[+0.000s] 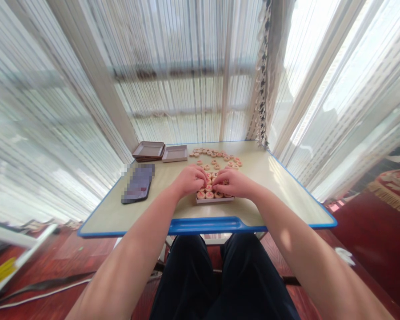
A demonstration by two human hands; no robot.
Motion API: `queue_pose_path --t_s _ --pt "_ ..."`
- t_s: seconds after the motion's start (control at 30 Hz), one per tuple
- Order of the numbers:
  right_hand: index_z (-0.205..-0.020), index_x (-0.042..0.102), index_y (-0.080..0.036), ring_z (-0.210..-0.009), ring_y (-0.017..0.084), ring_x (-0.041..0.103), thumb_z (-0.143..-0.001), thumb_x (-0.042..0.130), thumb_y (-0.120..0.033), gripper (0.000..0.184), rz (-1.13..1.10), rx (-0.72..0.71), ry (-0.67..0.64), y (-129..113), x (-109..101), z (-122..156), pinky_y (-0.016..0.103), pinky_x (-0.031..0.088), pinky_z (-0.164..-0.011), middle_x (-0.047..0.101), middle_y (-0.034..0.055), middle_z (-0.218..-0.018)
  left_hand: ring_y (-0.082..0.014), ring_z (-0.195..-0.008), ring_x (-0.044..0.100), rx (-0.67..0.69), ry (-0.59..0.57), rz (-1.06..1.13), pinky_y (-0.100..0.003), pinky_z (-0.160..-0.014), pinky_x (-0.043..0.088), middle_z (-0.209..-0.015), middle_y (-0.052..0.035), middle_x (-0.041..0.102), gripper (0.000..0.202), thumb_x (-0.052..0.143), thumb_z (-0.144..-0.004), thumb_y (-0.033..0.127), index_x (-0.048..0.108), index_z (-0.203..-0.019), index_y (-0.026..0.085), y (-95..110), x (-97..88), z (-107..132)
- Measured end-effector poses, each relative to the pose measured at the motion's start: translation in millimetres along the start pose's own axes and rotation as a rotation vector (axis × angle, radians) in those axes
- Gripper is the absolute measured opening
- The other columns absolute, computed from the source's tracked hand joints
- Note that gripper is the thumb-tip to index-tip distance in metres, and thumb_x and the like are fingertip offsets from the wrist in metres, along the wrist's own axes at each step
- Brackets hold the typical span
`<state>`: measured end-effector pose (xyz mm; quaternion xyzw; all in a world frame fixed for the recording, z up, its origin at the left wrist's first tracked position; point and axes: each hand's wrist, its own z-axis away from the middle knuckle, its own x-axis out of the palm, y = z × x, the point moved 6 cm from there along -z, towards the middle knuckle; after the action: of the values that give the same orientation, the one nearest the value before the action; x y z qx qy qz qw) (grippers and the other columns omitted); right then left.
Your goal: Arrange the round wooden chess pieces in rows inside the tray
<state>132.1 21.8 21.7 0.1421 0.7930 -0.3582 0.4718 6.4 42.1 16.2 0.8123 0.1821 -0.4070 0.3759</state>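
- Down at the near middle of the pale, blue-edged desk top, a shallow white rectangular tray sits just behind the blue moulded lip at the desk's front edge.
- Inside the tray lie round wooden game discs with red markings; a row of them shows along the tray's near wall, the rest hidden under the hands.
- The left hand rests curled over the tray's left half, fingers bent down onto the discs; whether it pinches one cannot be told.
- The right hand lies over the tray's right half in the same way, fingertips on the discs; its grip is likewise hidden.
- Both hands meet fingertip to fingertip above the tray's middle.
- Farther back on the desk, a loose scatter of the same wooden discs spreads in a rough arc, apart from the tray.
- At the far left corner sits a brown square box, with a white-lined shallow lid just beside it on the right.
- A dark flat case, partly blurred, lies near the desk's left edge, well apart from the hands.
- Sheer striped curtains hang behind the desk.
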Motion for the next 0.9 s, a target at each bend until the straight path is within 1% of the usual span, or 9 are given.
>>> queue_pose_path --t_s 0.1,0.23,0.43,0.57,0.63,0.73,0.8,0.83,0.9 --pt "-0.078 0.071 -0.020 -0.074 0.015 0.052 -0.076 0.058 -0.025 0.015 0.005 0.022 0.076 1 -7 1 0.031 0.038 -0.079 0.060 0.0023 -0.070 -0.0161 -0.081 0.055 -0.001 0.003 0.018 -0.027 -0.081 0.043 -0.076 0.0020 0.068 0.028 0.044 -0.059 0.006 0.067 -0.053 0.020 1 -1.3 0" --pt "-0.083 0.070 -0.018 -0.075 0.015 0.052 -0.076 0.056 -0.022 0.016 -0.009 0.089 0.314 8 -26 5 0.030 0.039 -0.078 0.060 0.0031 -0.073 -0.0156 -0.081 0.055 -0.001 0.045 0.036 -0.028 -0.082 0.043 -0.075 0.0014 0.068 0.028 0.044 -0.058 0.005 0.068 -0.054 0.020 3 -4.1 0" --pt "-0.075 0.071 -0.020 -0.073 0.015 0.051 -0.072 0.059 -0.021 0.012 0.035 0.088 0.281 14 -26 6 0.032 0.038 -0.080 0.059 0.0016 -0.069 -0.0155 -0.081 0.055 0.003 0.049 0.004 -0.027 -0.082 0.043 -0.076 0.0017 0.068 0.026 0.047 -0.061 0.007 0.069 -0.058 0.020 2 0.3 -1" --pt "-0.077 0.070 -0.018 -0.073 0.015 0.052 -0.073 0.056 -0.017 0.015 0.039 0.141 0.424 22 -35 9 0.032 0.039 -0.079 0.060 0.0025 -0.070 -0.0176 -0.086 0.054 -0.053 0.144 -0.089 -0.030 -0.084 0.043 -0.081 0.0003 0.068 0.026 0.046 -0.065 0.008 0.069 -0.065 0.020 -5 -3.5 -2" --pt "-0.077 0.070 -0.018 -0.073 0.016 0.051 -0.072 0.055 -0.015 0.016 0.054 0.180 0.468 27 -37 9 0.033 0.039 -0.080 0.060 0.0025 -0.069 -0.0188 -0.091 0.053 -0.076 0.196 -0.134 -0.031 -0.088 0.041 -0.086 -0.0010 0.067 0.026 0.046 -0.067 0.009 0.069 -0.072 0.020 -7 -6.6 -1" --pt "-0.078 0.069 -0.018 -0.075 0.016 0.052 -0.072 0.055 -0.017 0.015 -0.007 0.227 0.433 35 -32 8 0.034 0.040 -0.080 0.059 0.0026 -0.070 -0.0208 -0.099 0.050 -0.121 0.212 -0.153 -0.035 -0.094 0.038 -0.096 -0.0034 0.064 0.026 0.046 -0.069 0.012 0.067 -0.082 0.019 -11 -7.5 -1" --pt "-0.086 0.068 -0.018 -0.081 0.017 0.053 -0.073 0.057 -0.024 0.018 -0.113 0.264 0.363 41 -26 8 0.034 0.042 -0.079 0.060 0.0045 -0.081 -0.0227 -0.103 0.048 -0.167 0.191 -0.130 -0.038 -0.097 0.036 -0.104 -0.0056 0.062 0.028 0.046 -0.070 0.014 0.065 -0.091 0.018 -17 -5.8 -1" --pt "-0.094 0.066 -0.018 -0.087 0.018 0.053 -0.073 0.059 -0.029 0.025 -0.164 0.280 0.309 43 -22 8 0.034 0.043 -0.080 0.059 0.0061 -0.091 -0.0236 -0.105 0.047 -0.195 0.174 -0.102 -0.039 -0.097 0.035 -0.107 -0.0068 0.060 0.032 0.047 -0.069 0.015 0.063 -0.096 0.017 -21 -4.6 -1" --pt "-0.117 0.055 -0.023 -0.104 0.022 0.049 -0.066 0.067 -0.037 0.054 -0.243 0.283 0.169 43 -15 10 0.036 0.042 -0.085 0.052 0.0083 -0.117 -0.0243 -0.106 0.048 -0.275 0.105 0.019 -0.039 -0.093 0.039 -0.114 -0.0086 0.056 0.045 0.049 -0.065 0.014 0.056 -0.110 0.016 -30 -0.4 -1"
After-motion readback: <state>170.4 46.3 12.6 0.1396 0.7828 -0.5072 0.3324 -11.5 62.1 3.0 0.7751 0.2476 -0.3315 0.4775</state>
